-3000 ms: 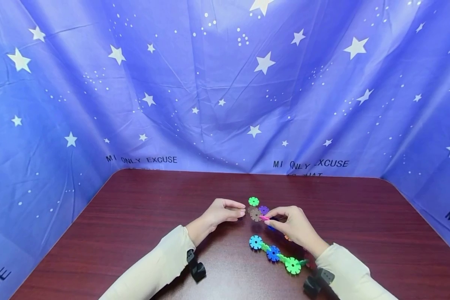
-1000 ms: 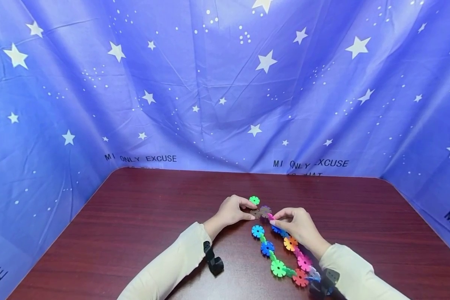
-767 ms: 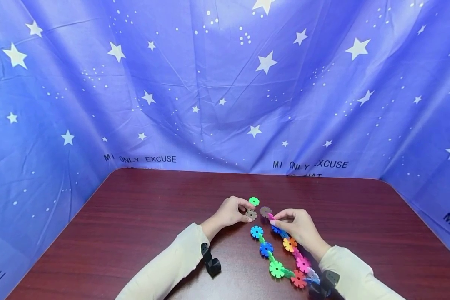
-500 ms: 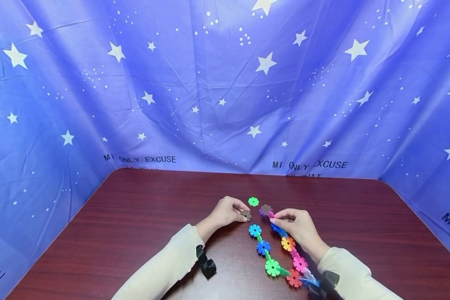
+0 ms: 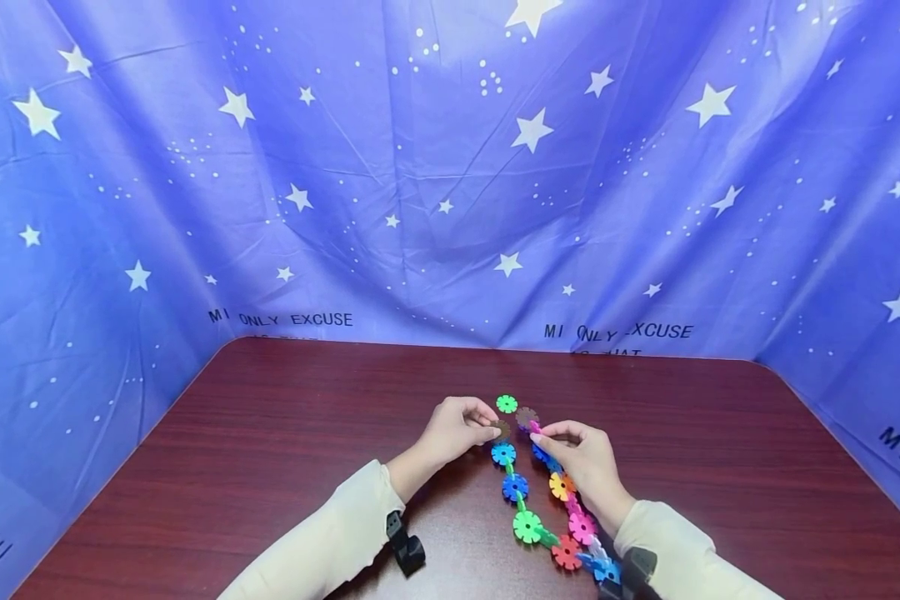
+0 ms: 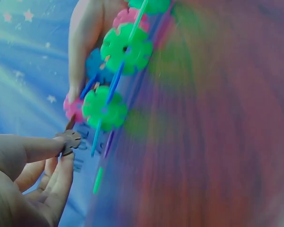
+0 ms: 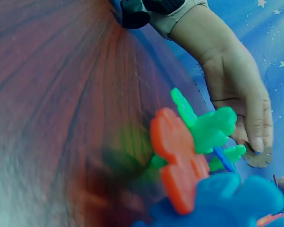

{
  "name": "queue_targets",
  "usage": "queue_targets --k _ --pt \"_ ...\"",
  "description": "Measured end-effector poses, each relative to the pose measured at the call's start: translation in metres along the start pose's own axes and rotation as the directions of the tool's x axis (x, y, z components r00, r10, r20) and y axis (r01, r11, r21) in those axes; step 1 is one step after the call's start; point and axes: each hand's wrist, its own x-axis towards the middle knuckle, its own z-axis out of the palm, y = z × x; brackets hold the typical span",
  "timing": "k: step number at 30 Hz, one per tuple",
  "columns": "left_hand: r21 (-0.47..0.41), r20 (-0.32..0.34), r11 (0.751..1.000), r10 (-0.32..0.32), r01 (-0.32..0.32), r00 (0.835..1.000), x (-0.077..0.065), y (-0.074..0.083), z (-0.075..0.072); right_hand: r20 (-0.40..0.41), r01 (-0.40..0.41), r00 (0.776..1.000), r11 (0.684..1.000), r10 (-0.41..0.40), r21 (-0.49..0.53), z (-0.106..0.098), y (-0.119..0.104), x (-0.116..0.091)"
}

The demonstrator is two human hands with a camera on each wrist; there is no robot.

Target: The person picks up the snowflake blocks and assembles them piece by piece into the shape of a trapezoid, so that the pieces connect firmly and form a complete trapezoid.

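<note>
My left hand (image 5: 453, 429) pinches a brown notched snowflake disc (image 6: 72, 139) between thumb and fingers. To its right, my right hand (image 5: 587, 458) pinches a pink snowflake disc (image 5: 534, 427) at one end of a chain of linked discs. A second brown disc (image 5: 527, 415) sits at the tip of that pink one, with a small gap between the two brown discs in the head view. From the right hand the chain runs toward the body and curves back through a red disc (image 5: 567, 552) and a green disc (image 5: 527, 527) to a light blue disc (image 5: 503, 454) below the left hand.
A loose bright green disc (image 5: 506, 404) lies on the dark red wooden table (image 5: 307, 433), beyond the hands. A purple disc (image 5: 523, 427) shows partly behind the second brown one. A starry blue curtain (image 5: 450, 208) hangs along the table's far edge.
My left hand, empty three seconds ago, has taken a brown disc and drawn it left, away from the other, then slightly back right. The right hand and the chain have shifted slightly left.
</note>
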Motion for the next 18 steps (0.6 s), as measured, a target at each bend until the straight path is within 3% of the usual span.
queue_targets --k 8,13,18 --pt "0.128 -0.068 0.989 0.089 -0.08 0.994 -0.006 0.009 0.008 -0.022 0.0 1.0 0.997 0.002 0.079 0.01 0.0 -0.004" --pt "0.129 -0.063 0.987 0.1 -0.092 0.993 -0.006 0.007 0.01 -0.016 -0.028 0.999 0.986 0.031 0.164 0.015 0.004 -0.006" --pt "0.127 -0.067 0.988 0.101 -0.091 0.993 -0.007 0.007 0.012 0.046 -0.064 0.997 0.966 0.054 0.251 0.014 0.005 -0.007"
